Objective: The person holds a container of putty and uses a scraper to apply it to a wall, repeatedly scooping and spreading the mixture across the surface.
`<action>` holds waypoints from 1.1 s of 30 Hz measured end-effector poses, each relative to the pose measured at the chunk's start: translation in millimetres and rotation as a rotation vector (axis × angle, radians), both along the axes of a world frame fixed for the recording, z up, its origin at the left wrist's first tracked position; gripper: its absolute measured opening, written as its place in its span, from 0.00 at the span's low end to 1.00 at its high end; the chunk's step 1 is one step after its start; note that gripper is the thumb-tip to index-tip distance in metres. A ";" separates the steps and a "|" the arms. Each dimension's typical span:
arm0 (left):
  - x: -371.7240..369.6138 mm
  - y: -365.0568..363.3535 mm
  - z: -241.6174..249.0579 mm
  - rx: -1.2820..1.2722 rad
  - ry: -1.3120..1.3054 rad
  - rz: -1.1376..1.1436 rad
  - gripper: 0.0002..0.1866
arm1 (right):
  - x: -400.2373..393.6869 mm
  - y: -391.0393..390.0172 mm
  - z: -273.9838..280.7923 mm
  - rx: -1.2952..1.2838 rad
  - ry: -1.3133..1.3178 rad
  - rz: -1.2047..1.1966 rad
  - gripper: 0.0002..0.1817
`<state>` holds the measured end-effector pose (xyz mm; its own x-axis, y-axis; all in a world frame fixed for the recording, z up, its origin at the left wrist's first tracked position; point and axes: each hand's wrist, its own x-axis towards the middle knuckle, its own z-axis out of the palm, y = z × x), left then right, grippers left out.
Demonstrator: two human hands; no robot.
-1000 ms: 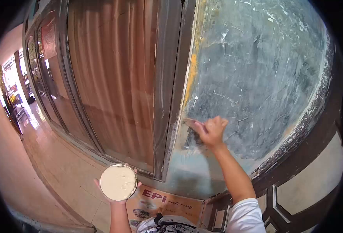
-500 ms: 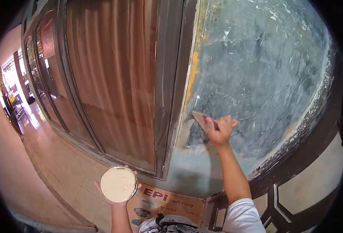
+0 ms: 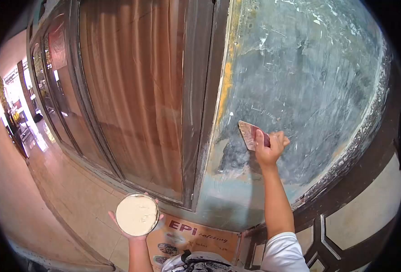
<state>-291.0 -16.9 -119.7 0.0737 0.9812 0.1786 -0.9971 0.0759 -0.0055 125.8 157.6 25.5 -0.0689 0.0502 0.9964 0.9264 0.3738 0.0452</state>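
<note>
My right hand [image 3: 271, 148] is closed round the dark red handle of a putty knife [image 3: 248, 134]. Its wide, smeared blade points up and left against the grey, patchy wall [image 3: 300, 90]. Low in the view, my left hand [image 3: 138, 236] supports a round container of cream-coloured putty [image 3: 137, 215] from below, fingers and thumb showing round its rim. The putty's surface is mostly smooth, with a few dents on its right side. Pale smears and scratches mark the wall around the blade, and a lighter patch lies at its lower left.
Left of the wall stands a dark wooden frame [image 3: 196, 104] with a glazed, brown-curtained window [image 3: 132, 95]. An orange catering banner [image 3: 196, 235] lies below. Dark panelled woodwork [image 3: 345, 222] fills the lower right. A tiled walkway [image 3: 64, 177] runs off to the left.
My right hand and the putty knife have shifted right across the wall, and the blade has turned more upright. The putty container in my left hand has moved very slightly left.
</note>
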 end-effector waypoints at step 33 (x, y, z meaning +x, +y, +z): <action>-6.3 -16.5 -13.0 -0.008 -0.043 0.010 0.58 | -7.6 7.2 21.3 0.035 -0.001 0.035 0.20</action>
